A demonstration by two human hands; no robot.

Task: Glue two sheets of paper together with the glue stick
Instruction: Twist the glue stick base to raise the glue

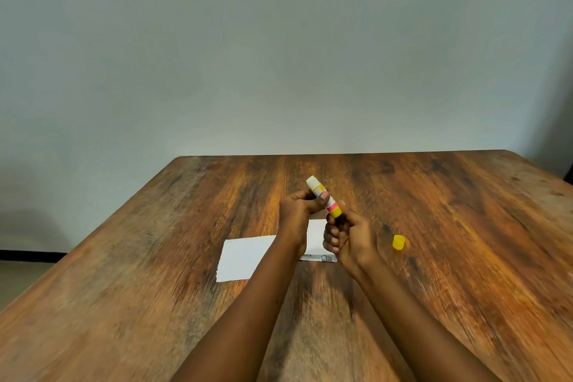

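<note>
Both my hands hold an uncapped glue stick (316, 188) tilted above the table, its white tip pointing up and to the left. My left hand (296, 214) grips the middle of the tube. My right hand (347, 240) pinches its yellow base. The yellow cap (398, 242) stands on the table to the right of my hands. A white sheet of paper (245, 257) lies flat under my left forearm. A second sheet (316, 234) lies beside it, mostly hidden behind my hands, with a printed strip along its near edge.
The wooden table (155, 304) fills the lower view, its far edge against a plain grey wall (279, 56). Its left edge runs diagonally toward me, with floor beyond it.
</note>
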